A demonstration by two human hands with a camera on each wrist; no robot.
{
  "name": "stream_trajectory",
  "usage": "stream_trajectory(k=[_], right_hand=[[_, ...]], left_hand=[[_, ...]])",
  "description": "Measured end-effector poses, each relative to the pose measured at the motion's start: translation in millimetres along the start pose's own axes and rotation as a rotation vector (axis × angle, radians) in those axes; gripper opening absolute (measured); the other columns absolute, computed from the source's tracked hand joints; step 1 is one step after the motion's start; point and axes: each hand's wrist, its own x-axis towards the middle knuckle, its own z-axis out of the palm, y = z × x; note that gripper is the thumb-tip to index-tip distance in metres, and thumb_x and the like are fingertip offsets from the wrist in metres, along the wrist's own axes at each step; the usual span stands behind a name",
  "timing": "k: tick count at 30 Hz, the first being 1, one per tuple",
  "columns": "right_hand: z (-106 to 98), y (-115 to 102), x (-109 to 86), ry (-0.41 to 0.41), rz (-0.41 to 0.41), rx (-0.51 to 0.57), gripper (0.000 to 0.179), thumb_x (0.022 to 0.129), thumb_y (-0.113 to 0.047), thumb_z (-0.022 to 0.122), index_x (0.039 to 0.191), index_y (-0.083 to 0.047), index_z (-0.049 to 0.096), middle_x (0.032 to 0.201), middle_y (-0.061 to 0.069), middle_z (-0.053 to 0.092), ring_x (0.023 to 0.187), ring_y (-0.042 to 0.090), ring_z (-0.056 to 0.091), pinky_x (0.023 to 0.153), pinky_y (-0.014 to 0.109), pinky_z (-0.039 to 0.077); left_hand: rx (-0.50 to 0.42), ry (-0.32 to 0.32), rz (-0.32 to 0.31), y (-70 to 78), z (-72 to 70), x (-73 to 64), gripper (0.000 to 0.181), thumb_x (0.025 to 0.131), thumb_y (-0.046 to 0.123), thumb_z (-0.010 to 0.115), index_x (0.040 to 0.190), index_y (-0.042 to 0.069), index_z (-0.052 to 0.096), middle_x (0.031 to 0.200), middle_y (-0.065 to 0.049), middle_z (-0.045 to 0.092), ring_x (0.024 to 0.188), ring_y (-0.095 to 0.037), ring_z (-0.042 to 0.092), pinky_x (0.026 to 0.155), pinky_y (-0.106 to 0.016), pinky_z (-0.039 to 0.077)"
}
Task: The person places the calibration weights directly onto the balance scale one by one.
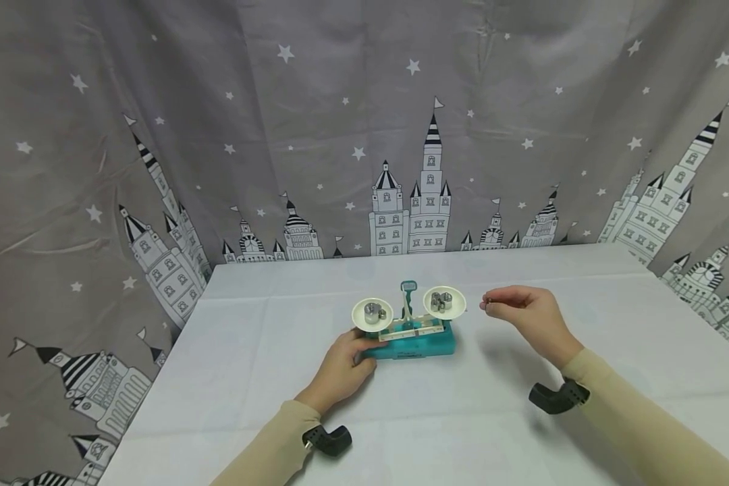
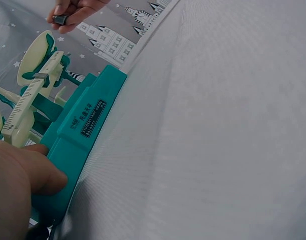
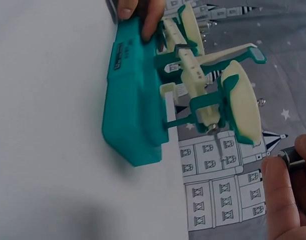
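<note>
A green and cream balance scale (image 1: 410, 345) stands on the white-covered table. My left hand (image 1: 343, 368) grips the left end of its base, thumb on the front and a finger over the top. Several metal pieces lie in the scale's left pan (image 1: 361, 324), and several more in its right pan (image 1: 460, 305). To the right of that pan, above the table, my right hand (image 1: 528, 317) pinches a small metal piece (image 2: 60, 20) between thumb and fingertips. A ruled beam (image 2: 27, 102) with a slider runs along the scale's front.
White cloth (image 1: 267, 364) covers the table. Behind it hangs a grey curtain (image 1: 316, 101) printed with castles and stars. A black wrist mount (image 1: 331, 441) sits on the left sleeve, and another mount (image 1: 559, 397) on the right.
</note>
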Motion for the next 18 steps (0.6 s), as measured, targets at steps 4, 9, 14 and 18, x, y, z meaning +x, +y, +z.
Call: stream_trajectory(k=[4, 9, 14, 18], right_hand=[[3, -10, 4.3, 0.006, -0.010, -0.028, 0.029, 0.091, -0.016, 0.076, 0.110, 0.004, 0.073, 0.094, -0.022, 0.073, 0.089, -0.002, 0.072, 0.082, 0.018, 0.059], [8, -22, 10.3, 0.001, -0.021, -0.041, 0.027, 0.089, -0.015, 0.077, 0.107, 0.005, 0.073, 0.092, -0.021, 0.073, 0.088, -0.001, 0.070, 0.081, 0.018, 0.059], [18, -31, 17.6, -0.017, -0.036, -0.038, 0.024, 0.087, -0.010, 0.077, 0.104, 0.007, 0.073, 0.091, -0.013, 0.074, 0.084, 0.000, 0.070, 0.079, 0.019, 0.060], [26, -33, 20.7, -0.025, -0.048, -0.070, 0.019, 0.087, -0.007, 0.076, 0.101, 0.006, 0.074, 0.097, 0.007, 0.076, 0.080, 0.002, 0.070, 0.075, 0.019, 0.060]], left_hand=[[0.015, 0.005, 0.010, 0.5, -0.3, -0.5, 0.033, 0.085, 0.001, 0.062, 0.115, 0.008, 0.077, 0.143, -0.021, 0.060, 0.136, -0.043, 0.054, 0.112, -0.061, 0.043], [0.011, 0.013, 0.025, 1.3, -1.2, -1.9, 0.033, 0.085, 0.002, 0.062, 0.114, 0.007, 0.076, 0.142, -0.024, 0.060, 0.135, -0.046, 0.054, 0.111, -0.064, 0.043], [0.035, 0.036, 0.065, 0.5, -0.9, -1.8, 0.032, 0.083, 0.003, 0.062, 0.112, 0.007, 0.077, 0.138, -0.024, 0.063, 0.130, -0.046, 0.057, 0.107, -0.064, 0.046], [0.000, 0.017, 0.016, 0.9, -0.2, -0.8, 0.032, 0.085, 0.001, 0.063, 0.113, 0.009, 0.077, 0.141, -0.021, 0.061, 0.135, -0.043, 0.054, 0.112, -0.062, 0.043]])
